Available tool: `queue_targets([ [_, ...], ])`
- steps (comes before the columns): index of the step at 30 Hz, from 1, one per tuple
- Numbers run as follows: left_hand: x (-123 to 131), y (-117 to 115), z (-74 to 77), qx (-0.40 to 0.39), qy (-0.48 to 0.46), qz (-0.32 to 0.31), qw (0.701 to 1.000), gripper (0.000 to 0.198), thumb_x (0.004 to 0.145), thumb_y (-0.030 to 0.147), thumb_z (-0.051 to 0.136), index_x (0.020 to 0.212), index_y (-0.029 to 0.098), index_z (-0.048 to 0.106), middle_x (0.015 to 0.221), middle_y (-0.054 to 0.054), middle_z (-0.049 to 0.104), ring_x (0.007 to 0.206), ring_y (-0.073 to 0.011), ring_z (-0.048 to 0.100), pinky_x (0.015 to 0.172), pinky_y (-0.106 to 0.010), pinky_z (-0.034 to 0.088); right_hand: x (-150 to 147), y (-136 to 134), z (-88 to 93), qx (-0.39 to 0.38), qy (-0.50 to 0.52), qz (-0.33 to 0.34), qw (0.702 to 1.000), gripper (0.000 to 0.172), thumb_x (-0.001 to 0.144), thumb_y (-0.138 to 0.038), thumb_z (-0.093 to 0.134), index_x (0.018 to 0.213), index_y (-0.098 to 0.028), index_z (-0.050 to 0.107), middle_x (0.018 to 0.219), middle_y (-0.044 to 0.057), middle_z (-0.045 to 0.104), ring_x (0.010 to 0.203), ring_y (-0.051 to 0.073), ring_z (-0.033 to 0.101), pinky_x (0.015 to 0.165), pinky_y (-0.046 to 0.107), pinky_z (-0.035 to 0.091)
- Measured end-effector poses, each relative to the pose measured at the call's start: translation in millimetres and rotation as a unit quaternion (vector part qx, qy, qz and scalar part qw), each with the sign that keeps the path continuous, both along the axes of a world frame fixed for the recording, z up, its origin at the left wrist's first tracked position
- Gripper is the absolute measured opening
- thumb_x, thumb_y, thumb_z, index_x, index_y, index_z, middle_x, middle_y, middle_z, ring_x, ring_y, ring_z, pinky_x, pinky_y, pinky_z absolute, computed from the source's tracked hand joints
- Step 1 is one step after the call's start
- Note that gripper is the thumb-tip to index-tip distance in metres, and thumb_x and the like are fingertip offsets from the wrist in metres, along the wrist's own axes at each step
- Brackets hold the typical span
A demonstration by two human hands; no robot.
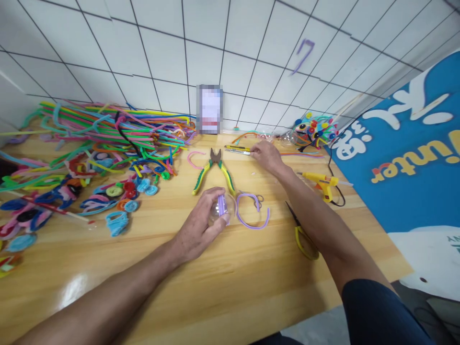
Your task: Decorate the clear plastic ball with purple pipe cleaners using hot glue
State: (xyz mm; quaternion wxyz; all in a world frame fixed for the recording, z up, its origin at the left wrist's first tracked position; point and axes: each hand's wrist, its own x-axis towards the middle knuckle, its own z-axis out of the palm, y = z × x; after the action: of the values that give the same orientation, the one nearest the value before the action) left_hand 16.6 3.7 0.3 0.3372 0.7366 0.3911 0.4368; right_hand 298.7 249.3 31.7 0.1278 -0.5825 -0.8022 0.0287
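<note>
Left hand [197, 224] grasping clear ball [214, 214], partly covered, right hand [268, 156] at yellow cutter [237, 149], contact obscured, cannot tell if gripped, phone [210, 109] screen pixelated.

Smooth pale wood across the bench [172, 297], varnished-looking, with bright glare at the near left. Glossy, tile-like white on the wall [158, 52]. Clear and shiny, seemingly plastic, for the clear ball [214, 211]. Fuzzy, matt pile along the purple loop [259, 228] and the heaped pipe cleaners [97, 127]. Dull dark metal at the head of the pliers [215, 156]; smooth plastic or rubber, hard to tell which, on their handles. Yellow plastic with silvery metal on the utility knife [237, 149]. Smooth yellow plastic on the glue gun [324, 184]. Matt dark cloth for the sleeve [381, 306].
</note>
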Motion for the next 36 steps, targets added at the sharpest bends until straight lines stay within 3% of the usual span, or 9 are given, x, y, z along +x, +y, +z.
queue_targets([
  [14, -1.2, 0.2, -0.9, 0.024, 0.012, 0.000, 1.000, 0.050, 0.114, 0.031, 0.060, 0.161, 0.029, 0.043, 0.158, -0.015, 0.057, 0.150, -0.0301, 0.059, 0.129, -0.051, 0.053, -5.6, 2.1, -10.3, 0.017, 0.032, 0.011, 0.999, 0.019, 0.095, -0.015, 0.066, 0.100, -0.021, 0.084, 0.107, 0.012, 0.078, 0.105, 0.029, 0.067, 0.093, 0.040, 0.052],
  [19, -1.1, 1.0, -1.9, 0.028, 0.012, 0.000, 1.000, 0.049, 0.114, 0.032, 0.060, 0.160, 0.029, 0.043, 0.157, -0.015, 0.058, 0.149, -0.0299, 0.060, 0.127, -0.052, 0.054, 2.6, -11.0, 3.6, 0.046, 0.099, 0.004, 0.994, 0.013, 0.093, -0.018, 0.069, 0.097, -0.021, 0.082, 0.102, 0.009, 0.082, 0.098, 0.026, 0.069, 0.091, 0.039, 0.053],
  [23, -1.9, 2.1, -4.4, 0.028, 0.020, -0.001, 0.999, 0.049, 0.114, 0.034, 0.060, 0.160, 0.029, 0.044, 0.158, -0.015, 0.057, 0.151, -0.0302, 0.059, 0.128, -0.052, 0.053, 9.0, -58.9, 31.3, 0.048, 0.159, 0.013, 0.986, 0.012, 0.094, -0.019, 0.069, 0.092, -0.022, 0.081, 0.095, 0.006, 0.083, 0.089, 0.023, 0.070, 0.086, 0.036, 0.053],
  [27, -2.8, 3.3, -7.9, 0.025, 0.013, 0.001, 1.000, 0.050, 0.114, 0.037, 0.061, 0.160, 0.028, 0.046, 0.159, -0.016, 0.058, 0.150, -0.0310, 0.060, 0.127, -0.052, 0.054, -1.8, -142.6, 49.4, 0.036, 0.157, 0.105, 0.981, 0.008, 0.098, -0.020, 0.073, 0.094, -0.022, 0.080, 0.094, 0.005, 0.082, 0.087, 0.021, 0.073, 0.082, 0.033, 0.052],
  [32, -3.5, 4.9, -12.1, 0.038, 0.015, 0.007, 0.999, 0.050, 0.112, 0.039, 0.063, 0.159, 0.029, 0.049, 0.159, -0.016, 0.060, 0.153, -0.0335, 0.058, 0.130, -0.058, 0.051, -36.8, -231.2, 39.0, 0.092, 0.169, 0.246, 0.950, 0.009, 0.108, -0.023, 0.071, 0.101, -0.023, 0.077, 0.095, 0.003, 0.083, 0.088, 0.018, 0.074, 0.083, 0.033, 0.055],
  [36, -5.3, 4.5, -11.1, 0.050, 0.025, 0.002, 0.998, 0.049, 0.112, 0.038, 0.062, 0.159, 0.029, 0.049, 0.159, -0.016, 0.060, 0.154, -0.0332, 0.057, 0.131, -0.058, 0.050, -51.6, -258.0, 19.7, 0.177, 0.174, 0.294, 0.923, 0.013, 0.113, -0.024, 0.067, 0.103, -0.023, 0.076, 0.091, 0.003, 0.082, 0.085, 0.018, 0.074, 0.083, 0.035, 0.056],
])
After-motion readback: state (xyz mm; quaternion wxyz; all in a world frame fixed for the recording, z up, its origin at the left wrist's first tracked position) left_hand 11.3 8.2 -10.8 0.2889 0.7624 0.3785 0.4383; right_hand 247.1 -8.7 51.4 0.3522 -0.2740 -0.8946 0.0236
